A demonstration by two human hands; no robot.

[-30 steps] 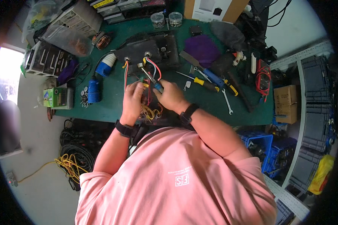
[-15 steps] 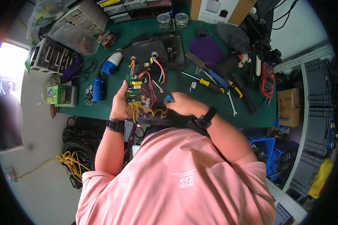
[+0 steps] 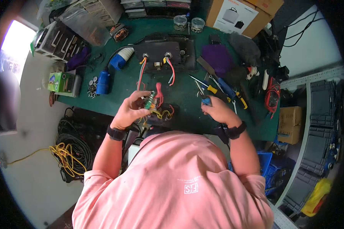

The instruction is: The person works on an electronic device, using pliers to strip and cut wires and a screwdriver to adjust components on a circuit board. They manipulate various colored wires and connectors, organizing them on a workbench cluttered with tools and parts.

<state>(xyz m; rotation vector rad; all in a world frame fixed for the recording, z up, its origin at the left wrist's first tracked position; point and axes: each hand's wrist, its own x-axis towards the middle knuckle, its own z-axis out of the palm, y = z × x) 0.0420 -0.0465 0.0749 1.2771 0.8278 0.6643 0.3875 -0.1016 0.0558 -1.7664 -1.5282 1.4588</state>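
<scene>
My left hand (image 3: 127, 111) grips a green circuit board (image 3: 149, 101) between thumb and fingers, with the board tilted up on edge. Red wires (image 3: 159, 93) rise behind it, and yellow wires (image 3: 165, 113) run out beneath it near the bench's front edge. Well to the right, my right hand (image 3: 221, 111) is closed round blue-handled pliers (image 3: 205, 99), their slim jaws pointing away from me. Beyond both hands lies a black panel (image 3: 153, 50) with two round fittings; red and white wires (image 3: 141, 72) hang from it towards the board.
Screwdrivers (image 3: 210, 88), a wrench (image 3: 234, 107) and a red meter (image 3: 271, 97) lie to the right. A blue connector (image 3: 103, 82) and loose washers (image 3: 92, 87) are at left. At the back stand clear jars (image 3: 180, 23) and a cardboard box (image 3: 218, 9).
My right hand has drawn the pliers away from the board to the right. My left hand has turned the board from facing up to on edge. The whole view has shifted slightly.
</scene>
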